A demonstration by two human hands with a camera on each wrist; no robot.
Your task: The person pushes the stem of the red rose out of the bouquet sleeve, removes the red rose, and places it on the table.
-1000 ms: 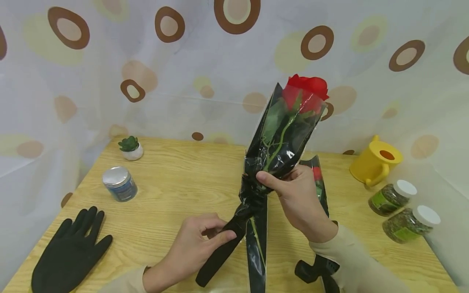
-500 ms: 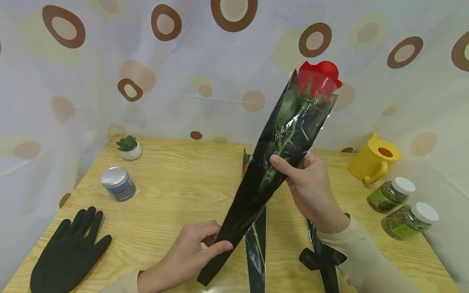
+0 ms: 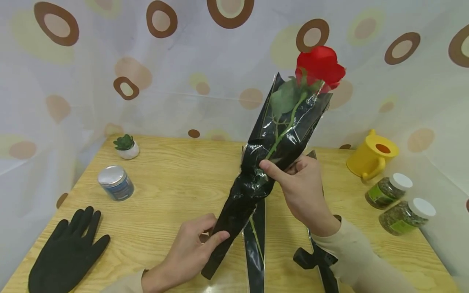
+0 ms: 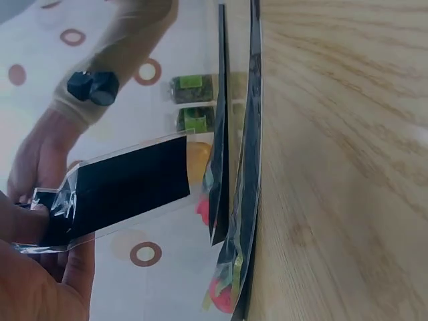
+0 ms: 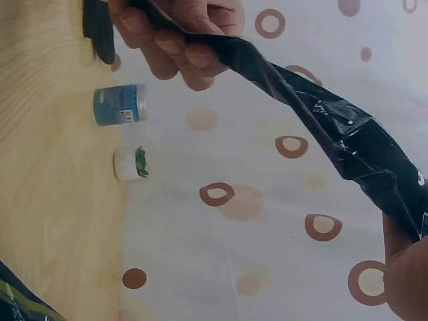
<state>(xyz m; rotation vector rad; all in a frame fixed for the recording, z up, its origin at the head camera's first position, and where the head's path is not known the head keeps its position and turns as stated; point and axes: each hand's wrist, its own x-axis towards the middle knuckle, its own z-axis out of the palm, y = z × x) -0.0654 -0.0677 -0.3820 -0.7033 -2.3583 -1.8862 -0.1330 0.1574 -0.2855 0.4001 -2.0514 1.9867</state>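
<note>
A red artificial-looking rose (image 3: 318, 67) stands tilted up to the right in a black and clear sleeve (image 3: 234, 211), its bloom out past the sleeve's top edge. My left hand (image 3: 190, 244) pinches the sleeve's narrow lower end between thumb and fingers. Higher up, my right hand (image 3: 302, 193) grips the sleeve around the stem, thumb in front. Between the hands the plastic is bunched and creased. In the left wrist view the sleeve's flat black end (image 4: 130, 190) sticks out beyond the left hand. The right wrist view shows the creased sleeve (image 5: 328, 120) bending between both hands.
Two more sleeved roses lie on the table, one beneath the held one (image 3: 254, 248), another by the right forearm (image 3: 326, 272). A black glove (image 3: 67, 252), a lidded tin (image 3: 116, 183) and a potted succulent (image 3: 127, 147) stand left; a yellow watering can (image 3: 371, 156) and two jars (image 3: 406, 215) right.
The sleeve went from bunched to straight, then bunched again between the hands. The bloom now sits higher out of the sleeve's top. My left hand keeps its hold on the lower end.
</note>
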